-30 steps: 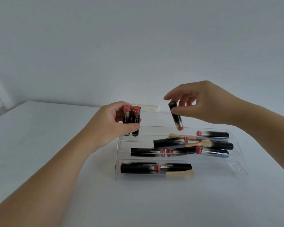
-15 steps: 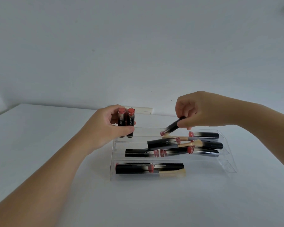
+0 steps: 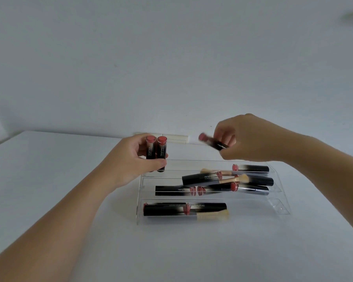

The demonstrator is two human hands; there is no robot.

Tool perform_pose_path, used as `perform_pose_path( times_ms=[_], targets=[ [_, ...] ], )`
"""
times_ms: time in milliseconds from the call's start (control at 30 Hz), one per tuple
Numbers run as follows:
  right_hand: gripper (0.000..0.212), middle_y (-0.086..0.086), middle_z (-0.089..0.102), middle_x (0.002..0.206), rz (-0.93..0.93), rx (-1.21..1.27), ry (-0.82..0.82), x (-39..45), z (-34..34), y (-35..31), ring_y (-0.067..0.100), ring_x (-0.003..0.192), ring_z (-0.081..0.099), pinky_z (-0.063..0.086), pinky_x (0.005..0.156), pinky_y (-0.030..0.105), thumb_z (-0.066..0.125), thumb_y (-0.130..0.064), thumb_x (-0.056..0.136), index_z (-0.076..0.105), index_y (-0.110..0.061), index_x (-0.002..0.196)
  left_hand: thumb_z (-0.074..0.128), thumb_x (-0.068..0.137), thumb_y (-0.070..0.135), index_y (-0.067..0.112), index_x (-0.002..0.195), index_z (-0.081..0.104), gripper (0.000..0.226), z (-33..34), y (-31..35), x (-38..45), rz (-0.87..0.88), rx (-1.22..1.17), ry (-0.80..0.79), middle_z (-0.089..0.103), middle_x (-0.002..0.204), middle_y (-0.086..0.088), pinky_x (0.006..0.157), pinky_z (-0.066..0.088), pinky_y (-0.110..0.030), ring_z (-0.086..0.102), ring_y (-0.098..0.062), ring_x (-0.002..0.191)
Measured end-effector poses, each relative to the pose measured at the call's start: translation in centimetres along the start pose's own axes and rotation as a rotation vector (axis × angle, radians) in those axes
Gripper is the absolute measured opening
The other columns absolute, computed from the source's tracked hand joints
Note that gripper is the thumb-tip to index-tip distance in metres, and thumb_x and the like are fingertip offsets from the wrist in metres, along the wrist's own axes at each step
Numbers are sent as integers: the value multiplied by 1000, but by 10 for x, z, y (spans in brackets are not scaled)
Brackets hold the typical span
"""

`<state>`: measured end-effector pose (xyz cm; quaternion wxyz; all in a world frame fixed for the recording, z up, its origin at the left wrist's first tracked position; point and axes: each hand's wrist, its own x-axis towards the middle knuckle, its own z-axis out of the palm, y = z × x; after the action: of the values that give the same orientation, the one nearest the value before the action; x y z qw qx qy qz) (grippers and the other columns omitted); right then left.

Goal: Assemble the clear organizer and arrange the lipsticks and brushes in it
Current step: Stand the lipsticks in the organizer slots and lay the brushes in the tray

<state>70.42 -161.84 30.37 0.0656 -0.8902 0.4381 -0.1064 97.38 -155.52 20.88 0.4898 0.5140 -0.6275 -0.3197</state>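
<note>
The right hand (image 3: 243, 139) pinches a single lipstick (image 3: 211, 141) in curled fingers, above the far edge of the clear organizer (image 3: 140, 200), and the tube is blurred, so the exact grip on it is hard to read. Its long axis runs nearly level, tilted slightly, with the red end pointing left and a touch far, the black base tucked into the fingers. Over on the left, the left hand (image 3: 135, 161) clamps two lipsticks (image 3: 156, 152) side by side, upright, red ends up, bases down at the organizer's far-left corner. The trouble I see coming: the middle tiers are a jumble, with lipsticks and the tan-bristled brushes (image 3: 230, 179) crossing each other at angles, so a tube dropped in level could land on that pile, roll, or knock a brush askew. The pair in the left hand looks lightly held too; one could slip as the other goes in. The near tier holds its lipsticks and a brush (image 3: 212, 216) lying left to right, tidy enough. All this sits on the white table (image 3: 69, 251).
</note>
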Motion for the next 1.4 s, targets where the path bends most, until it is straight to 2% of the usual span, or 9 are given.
perform_pose_path(
  times_ms=[67, 133, 233, 500, 633, 733, 1000, 1200, 1400],
  targets=[
    [17, -2, 75, 78, 42, 268, 86, 4, 8, -3, 10, 62, 63, 57, 61, 35, 79, -21, 72, 65, -22, 82, 81, 69, 25, 47, 95, 72, 36, 0, 0, 0, -7, -1, 0, 79, 99, 9, 74, 57, -18, 76, -7, 90],
    [21, 6, 75, 80, 62, 489, 120, 7, 18, -9, 11, 52, 50, 42, 46, 22, 84, -23, 72, 66, -16, 80, 81, 69, 25, 48, 95, 72, 36, 0, 0, 0, -12, 1, 1, 80, 99, 9, 73, 56, -18, 76, -8, 90],
    [20, 5, 74, 75, 40, 597, 123, 14, 35, -21, 8, 45, 43, 33, 40, 14, 85, -25, 72, 68, -16, 78, 82, 70, 25, 49, 97, 72, 38, -1, -1, 0, -21, 14, 0, 80, 100, 9, 81, 55, -23, 75, -7, 94],
    [27, -3, 58, 55, -60, 514, -8, 36, 55, -43, 3, 46, 43, 32, 43, 10, 86, -29, 71, 61, -27, 64, 84, 69, 26, 34, 106, 73, 40, -5, -1, 2, -31, 102, -12, 79, 99, 8, 91, 56, -33, 75, -8, 93],
    [29, -8, 58, 60, -60, 414, -55, 43, 60, -42, 4, 47, 44, 31, 42, 12, 87, -37, 67, 65, -19, 75, 83, 67, 28, 32, 108, 73, 42, -5, -1, 2, -40, 109, -29, 79, 100, 7, 96, 57, -42, 76, -11, 93],
    [29, -11, 60, 59, -82, 382, -68, 47, 65, -40, 1, 47, 45, 34, 48, 18, 87, -42, 66, 66, -25, 77, 84, 63, 35, 35, 108, 73, 47, -5, -2, 2, -38, 112, -39, 79, 101, 6, 98, 56, -47, 75, -14, 96],
    [23, -15, 71, 73, -192, 403, -138, 51, 66, -38, -3, 58, 58, 40, 52, 6, 84, -42, 71, 69, -43, 88, 81, 62, 39, 46, 107, 72, 46, -7, -2, 3, -25, 45, -69, 79, 99, 9, 78, 54, -27, 76, -12, 91],
    [29, -14, 77, 89, -183, 413, -221, 53, 65, -38, 9, 83, 71, 56, 90, 39, 81, -45, 72, 71, -40, 99, 82, 68, 33, 44, 105, 74, 39, -6, -2, 3, -19, 25, -67, 79, 94, 8, 72, 55, -20, 76, -10, 82],
    [36, -6, 76, 100, -165, 460, -278, 52, 63, -36, 18, 96, 71, 51, 99, 51, 82, -48, 76, 72, -34, 107, 81, 71, 29, 36, 111, 75, 40, -6, -3, 4, -19, 21, -69, 79, 100, 1, 73, 56, -25, 75, -16, 84]
  ],
)
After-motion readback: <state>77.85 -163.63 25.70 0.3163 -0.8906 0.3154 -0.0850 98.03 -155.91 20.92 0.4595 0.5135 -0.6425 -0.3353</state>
